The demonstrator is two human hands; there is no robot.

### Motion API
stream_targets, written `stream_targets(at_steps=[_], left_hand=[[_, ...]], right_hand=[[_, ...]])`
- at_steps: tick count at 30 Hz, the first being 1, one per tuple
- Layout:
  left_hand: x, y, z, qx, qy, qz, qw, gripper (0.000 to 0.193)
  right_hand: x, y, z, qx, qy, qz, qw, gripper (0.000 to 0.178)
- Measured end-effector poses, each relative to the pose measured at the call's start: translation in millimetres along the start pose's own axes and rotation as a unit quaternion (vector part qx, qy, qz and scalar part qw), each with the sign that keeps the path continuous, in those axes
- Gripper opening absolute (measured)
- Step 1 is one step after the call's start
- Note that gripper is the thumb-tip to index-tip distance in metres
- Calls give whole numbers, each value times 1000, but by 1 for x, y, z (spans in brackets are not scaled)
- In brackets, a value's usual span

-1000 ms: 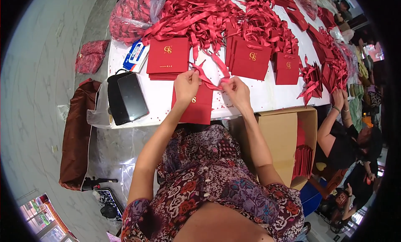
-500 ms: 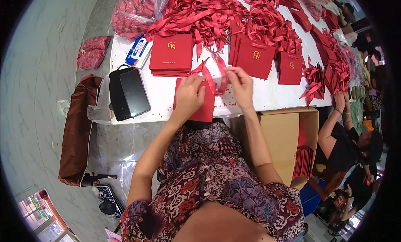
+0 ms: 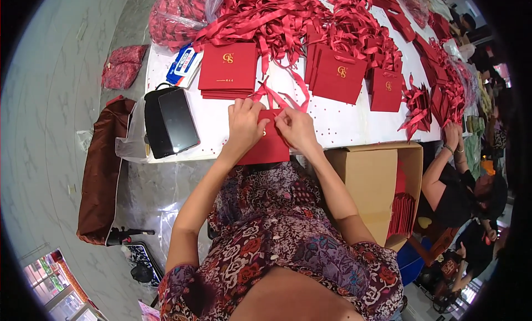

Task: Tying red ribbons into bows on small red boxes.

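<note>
A small red paper gift bag [image 3: 266,150] lies at the table's near edge, its top toward the far side. My left hand [image 3: 244,123] is closed on the bag's upper left edge, thumb on its face. At the upper right edge my right hand [image 3: 297,128] pinches with thumb and forefinger where a red ribbon [image 3: 303,92] meets the bag. Past both hands the ribbon loops loosely over the tabletop. Just beyond my left hand is a stack of red bags [image 3: 228,69] with a gold print; its ribbons trail to the right.
A heap of red ribbons [image 3: 266,22] covers the far side. More red bags [image 3: 339,77] stand to the right. On the left are a phone [image 3: 178,121] on a black pouch and a blue-white packet [image 3: 184,66]. A cardboard box [image 3: 371,182] sits below the right edge; another person's hands [image 3: 451,135] work beyond.
My right hand has come down and left from the raised ribbon to the bag's top edge. The ribbon loop now lies farther out on the table. My left hand has shifted slightly.
</note>
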State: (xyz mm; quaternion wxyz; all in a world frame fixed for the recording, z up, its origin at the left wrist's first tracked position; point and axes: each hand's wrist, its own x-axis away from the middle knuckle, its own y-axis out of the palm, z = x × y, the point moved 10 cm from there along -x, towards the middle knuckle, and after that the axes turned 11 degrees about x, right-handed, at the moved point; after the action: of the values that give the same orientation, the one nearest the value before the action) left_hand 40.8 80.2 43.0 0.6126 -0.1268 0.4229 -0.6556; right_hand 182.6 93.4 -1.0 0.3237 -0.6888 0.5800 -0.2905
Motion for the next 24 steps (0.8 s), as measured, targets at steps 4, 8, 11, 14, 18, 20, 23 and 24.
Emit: stream_targets(at_steps=[4,8,11,14,18,20,23,24], left_hand=[[3,6,-13,58,-43,-15,997,28],[3,9,-19,79,-66,-21,994,25],[2,9,-17,106,-58,-17,992,23],[5,9,-17,108,-76,-8,991,21],[4,6,-9,88,-52,1,995,18],[3,7,-7,81,-49,-7,995,19],[0,8,-4,79,-40,-10,996,20],[0,8,-3,86,-35,-6,996,21]], right_hand=[[-5,-16,0,35,-2,31,999,19],[-2,-18,-20,30,-62,26,997,17],[-2,-8,-21,7,-62,0,998,18],[-3,-5,-11,8,-3,-30,1000,19],[-5,-5,-14,-2,-14,-47,999,20],[-6,-7,-19,2,-39,-34,999,20],[-9,-9,-26,25,-67,-15,997,20],[-10,-7,-21,17,-43,-20,999,20]])
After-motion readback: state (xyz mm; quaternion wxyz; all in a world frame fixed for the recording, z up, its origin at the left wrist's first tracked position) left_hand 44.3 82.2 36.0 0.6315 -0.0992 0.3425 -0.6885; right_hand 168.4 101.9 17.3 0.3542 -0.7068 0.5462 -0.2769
